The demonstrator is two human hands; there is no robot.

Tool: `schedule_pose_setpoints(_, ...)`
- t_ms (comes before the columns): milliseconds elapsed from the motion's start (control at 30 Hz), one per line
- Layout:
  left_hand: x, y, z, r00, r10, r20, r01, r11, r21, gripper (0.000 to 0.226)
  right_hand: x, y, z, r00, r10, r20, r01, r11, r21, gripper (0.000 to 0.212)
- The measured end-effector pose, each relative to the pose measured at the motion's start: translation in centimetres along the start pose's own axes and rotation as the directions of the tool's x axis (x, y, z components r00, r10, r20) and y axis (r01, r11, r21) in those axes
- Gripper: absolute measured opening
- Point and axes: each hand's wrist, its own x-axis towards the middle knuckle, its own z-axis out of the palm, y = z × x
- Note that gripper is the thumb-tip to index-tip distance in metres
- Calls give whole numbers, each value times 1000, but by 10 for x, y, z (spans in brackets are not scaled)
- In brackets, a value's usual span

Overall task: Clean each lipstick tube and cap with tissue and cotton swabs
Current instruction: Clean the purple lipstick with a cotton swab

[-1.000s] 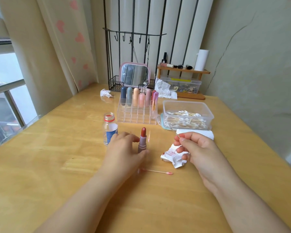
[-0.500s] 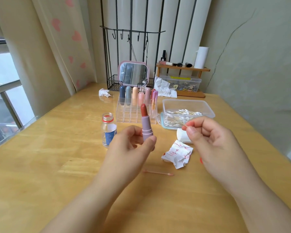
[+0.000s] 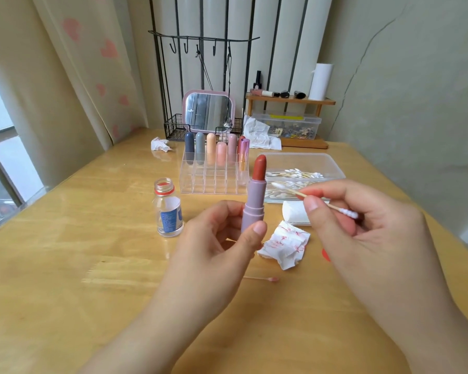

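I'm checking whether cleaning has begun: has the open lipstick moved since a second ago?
Yes. The lipstick, gripped by the left hand, has risen off the table and now overlaps the organizer in view.

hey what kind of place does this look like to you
Probably a home vanity or dressing table: a small pink-framed mirror, a clear organizer of lipsticks, and a wooden shelf of cosmetics stand on a wooden table beside a curtained window.

On the wooden table (image 3: pixel 65 252) stands an open small bottle (image 3: pixel 169 209) with a blue label. At the far edge — a pink-framed mirror (image 3: pixel 208 110) in a black wire rack (image 3: pixel 173 128), and a wooden shelf (image 3: pixel 289 99) bearing a white roll (image 3: pixel 320 81).
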Motion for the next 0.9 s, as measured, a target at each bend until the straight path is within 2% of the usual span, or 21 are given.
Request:
schedule_pose_setpoints(200,-2,-2,0,999,32,7,-33,996,83,19,1,-1,0,1000,-18,0,18,1000,21,16)
schedule_pose_setpoints(900,-3,-1,1,999,46,28,-49,990,134,20,4,1,-5,999,-36,-25,35,999,-34,9)
